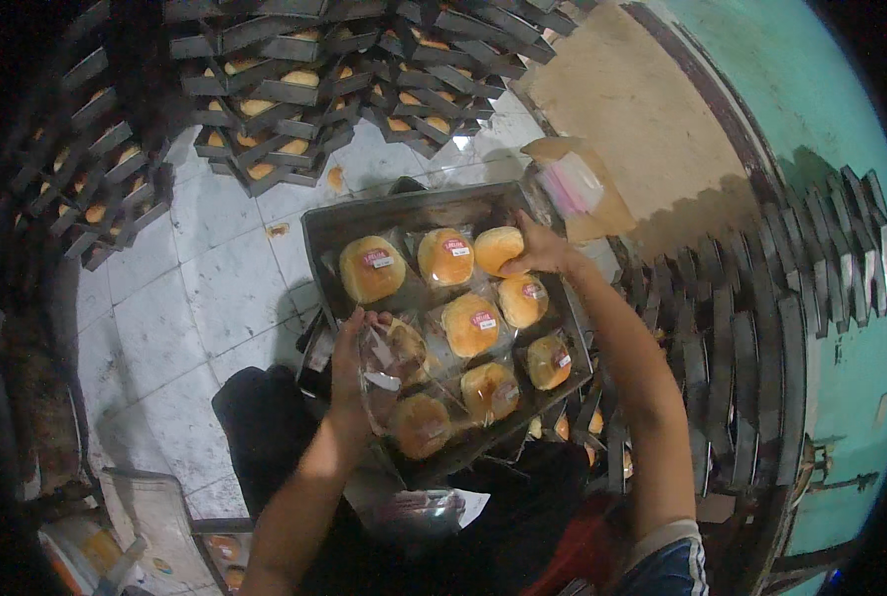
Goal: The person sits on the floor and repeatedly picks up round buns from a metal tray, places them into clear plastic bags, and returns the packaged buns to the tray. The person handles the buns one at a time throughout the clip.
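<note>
A dark metal tray (434, 207) holding several round golden buns rests over my lap. My right hand (543, 246) is closed around a bun (498, 250) in the tray's far right corner; no label or wrapper shows on that one. At the tray's left side, my left hand (348, 372) grips a clear plastic bag (382, 381), which lies over or in front of a bun partly hidden by glare. Other buns, such as the wrapped bun (471, 326) in the middle, sit in clear bags with small red-and-white labels.
Stacked trays of buns (265, 109) stand on the white tiled floor (205, 308) ahead. More dark trays (732, 348) are piled at the right by the green wall (851, 397). A brown paper packet (597, 204) lies beyond the tray. Plastic bags (434, 507) rest on my lap.
</note>
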Demonstrator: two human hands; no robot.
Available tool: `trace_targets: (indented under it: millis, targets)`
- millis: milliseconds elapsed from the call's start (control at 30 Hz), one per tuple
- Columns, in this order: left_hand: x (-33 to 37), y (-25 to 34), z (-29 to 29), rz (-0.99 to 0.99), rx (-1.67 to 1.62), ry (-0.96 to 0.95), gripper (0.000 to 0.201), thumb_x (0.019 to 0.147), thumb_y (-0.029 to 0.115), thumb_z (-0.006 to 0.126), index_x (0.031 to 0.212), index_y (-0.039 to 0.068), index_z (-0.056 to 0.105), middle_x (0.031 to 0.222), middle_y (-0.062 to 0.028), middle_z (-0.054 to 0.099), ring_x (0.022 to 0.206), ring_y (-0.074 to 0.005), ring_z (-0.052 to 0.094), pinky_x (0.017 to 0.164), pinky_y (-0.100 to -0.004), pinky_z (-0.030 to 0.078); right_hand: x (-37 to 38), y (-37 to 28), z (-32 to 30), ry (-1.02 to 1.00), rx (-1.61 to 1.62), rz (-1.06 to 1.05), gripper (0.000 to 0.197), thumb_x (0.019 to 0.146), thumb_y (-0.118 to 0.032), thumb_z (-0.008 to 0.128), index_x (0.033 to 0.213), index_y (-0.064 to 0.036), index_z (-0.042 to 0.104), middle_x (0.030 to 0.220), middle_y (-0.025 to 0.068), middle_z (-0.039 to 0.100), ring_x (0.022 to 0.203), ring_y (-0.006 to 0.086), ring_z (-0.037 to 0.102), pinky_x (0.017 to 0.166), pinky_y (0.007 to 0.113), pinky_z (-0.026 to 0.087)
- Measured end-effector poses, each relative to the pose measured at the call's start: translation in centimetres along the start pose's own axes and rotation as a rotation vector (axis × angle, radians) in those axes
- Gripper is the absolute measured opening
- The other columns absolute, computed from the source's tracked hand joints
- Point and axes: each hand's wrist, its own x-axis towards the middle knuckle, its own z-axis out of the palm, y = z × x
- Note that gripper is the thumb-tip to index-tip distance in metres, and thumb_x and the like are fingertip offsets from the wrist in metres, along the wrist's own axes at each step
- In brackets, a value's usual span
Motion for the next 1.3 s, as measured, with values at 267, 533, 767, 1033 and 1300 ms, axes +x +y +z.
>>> trace_targets:
  millis: [267,533,767,1033,1300]
  targets:
    - [-1.5,-0.9,0.1,-0.122,0.293,-0.011,0.034,0.094,0.047,0.060,0.110,0.018,0.062,0.105,-0.0043,0.065,0.102,-0.0259,0.064,0.089,-0.0481,0.053,-17.7,-13.7,1.2,0.126,0.980,0.104,0.069,0.089,-0.017,0.069,0.147,-0.0083,0.033,0.142,0.0100,0.046,0.126,0.0238,0.051,0.078,0.035,0.062]
    - [-5.9,-4.4,1.2,-0.254,0.353,-0.092,0.036,0.096,0.045,0.059,0.114,0.014,0.059,0.111,-0.0049,0.063,0.104,-0.0227,0.064,0.089,-0.0408,0.053,-32.8,-21.8,4.6,0.476,0.916,-0.091,0.055,0.087,-0.007,0.064,0.140,-0.0010,0.050,0.140,0.0102,0.055,0.129,0.0216,0.050,0.108,0.036,0.039]
    - [-9.6,-7.6,2.2,-0.057,0.756,-0.232,0.049,0.095,0.039,0.062,0.134,0.013,0.049,0.119,-0.0085,0.058,0.112,-0.0233,0.059,0.092,-0.0407,0.052,-38.7,-25.9,6.4,0.543,0.606,0.088,0.074,0.085,-0.009,0.072,0.149,-0.0071,0.036,0.117,0.0229,0.068,0.109,0.0318,0.066,0.089,0.039,0.054]
    - [-14.8,-9.8,6.8,-0.133,0.489,-0.170,0.064,0.096,0.045,0.059,0.147,0.015,0.033,0.140,-0.0096,0.045,0.131,-0.0254,0.046,0.103,-0.0433,0.046,-38.7,-27.0,13.7,0.773,0.590,0.076,0.082,0.083,-0.009,0.076,0.151,-0.0076,0.030,0.124,0.0224,0.065,0.117,0.0370,0.062,0.094,0.039,0.053]
    - [-20.3,-9.1,8.2,-0.058,0.226,-0.277,0.067,0.096,0.062,0.048,0.141,0.013,0.043,0.127,-0.0070,0.055,0.118,-0.0222,0.054,0.104,-0.0408,0.043,-38.0,-27.6,16.7,0.753,0.194,-0.257,0.058,0.084,0.004,0.062,0.140,0.0001,0.047,0.143,0.0192,0.051,0.137,0.0366,0.045,0.110,0.045,0.041]
